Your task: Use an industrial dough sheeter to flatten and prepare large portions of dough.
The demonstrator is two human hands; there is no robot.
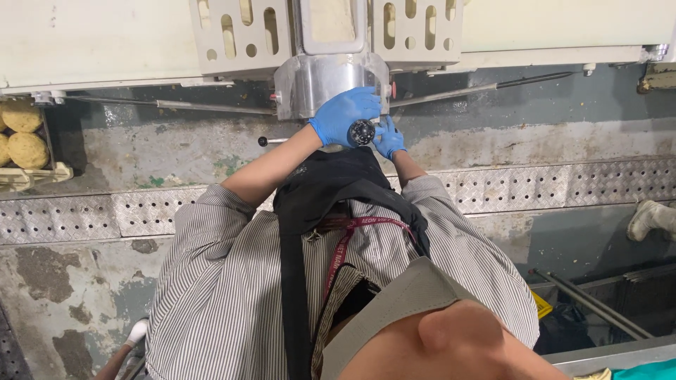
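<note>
Two gloved hands, left hand (343,115), right hand (389,138), black round knob (362,131)

Floor (84,309) beneath you was worn concrete, grey-green paint flaked off in patches. Perforated metal strip (563,184) ran across it, left to right, passing under your body. Beyond strip, floor looked wet and stained up to machine base (331,84). Pale tray (32,174) stood on floor at far left, carrying yellow dough lumps (24,134). White boot (651,218) of another person rested on floor at right edge, just beside strip. You had white shoe (137,331) planted at lower left.
</note>
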